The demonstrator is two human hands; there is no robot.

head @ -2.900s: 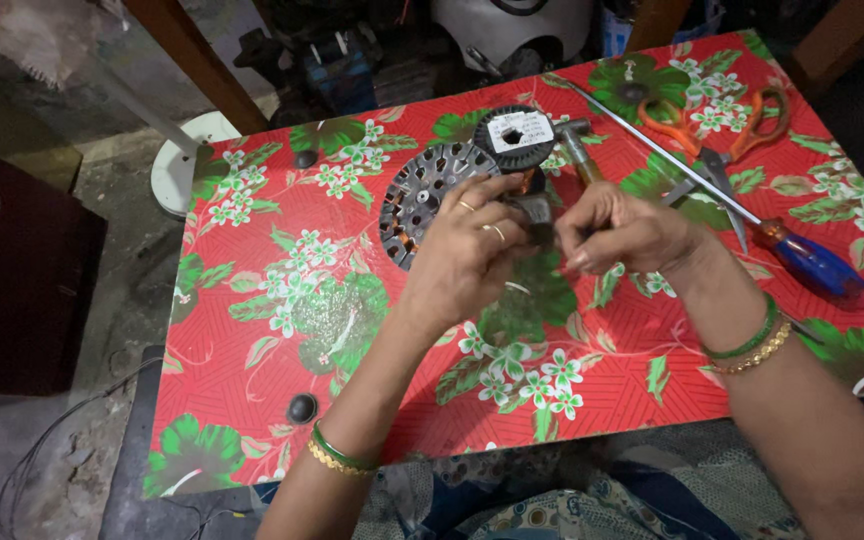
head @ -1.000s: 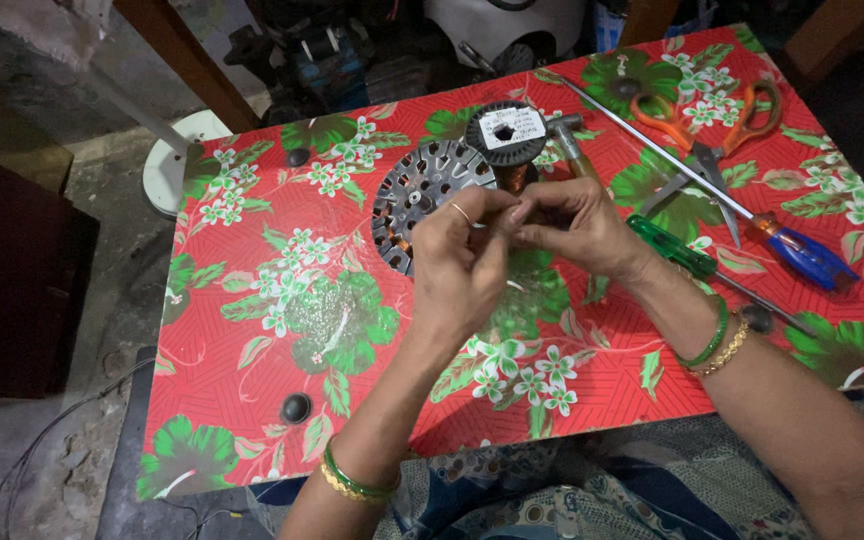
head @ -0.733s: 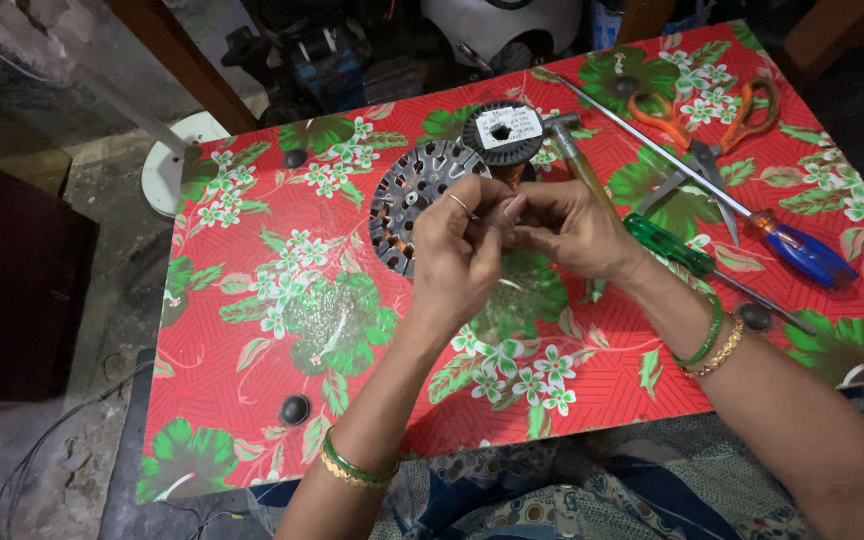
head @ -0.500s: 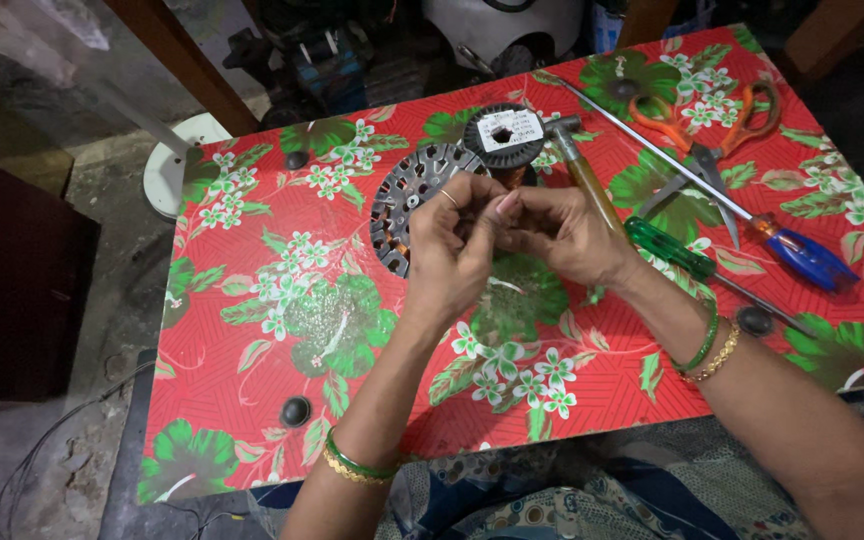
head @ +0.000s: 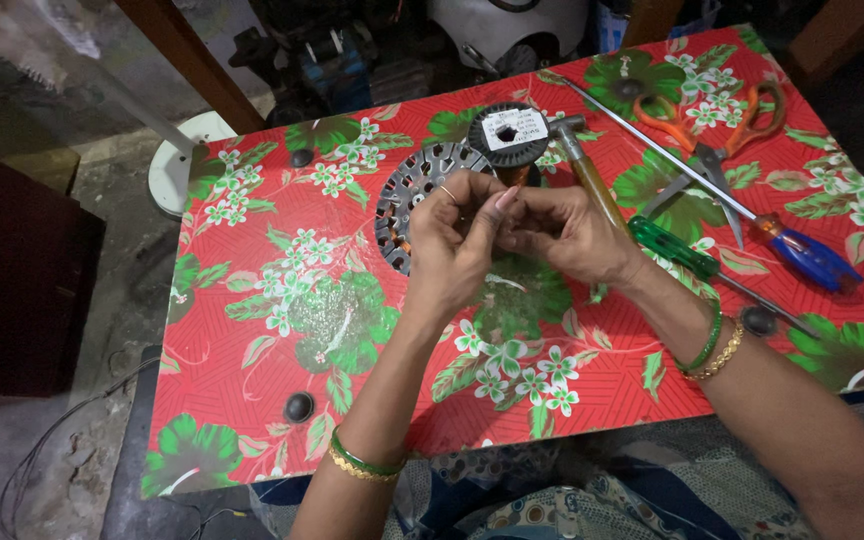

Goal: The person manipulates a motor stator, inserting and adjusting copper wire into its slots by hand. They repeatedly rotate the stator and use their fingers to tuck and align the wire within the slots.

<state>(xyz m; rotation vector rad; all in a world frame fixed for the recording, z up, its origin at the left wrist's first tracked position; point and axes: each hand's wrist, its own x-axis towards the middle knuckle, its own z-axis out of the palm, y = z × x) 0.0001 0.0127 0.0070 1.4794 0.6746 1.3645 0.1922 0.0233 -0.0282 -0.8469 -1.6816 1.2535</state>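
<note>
Meeting above the metal disc (head: 414,192), the left hand (head: 452,240) and the right hand (head: 567,232) had their fingertips (head: 500,203) pinched narrow together — what they held was too small to tell. The wire spool (head: 509,133) stood just beyond the fingers, the green screwdriver (head: 674,250) beside the right wrist.

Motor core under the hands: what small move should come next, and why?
Probably lower both hands back toward the motor core. The left hand and right hand meet fingertip to fingertip just above and in front of it, pinching something too fine to make out, likely wire. The spool sits right behind the core, so the work seems to belong there.
</note>
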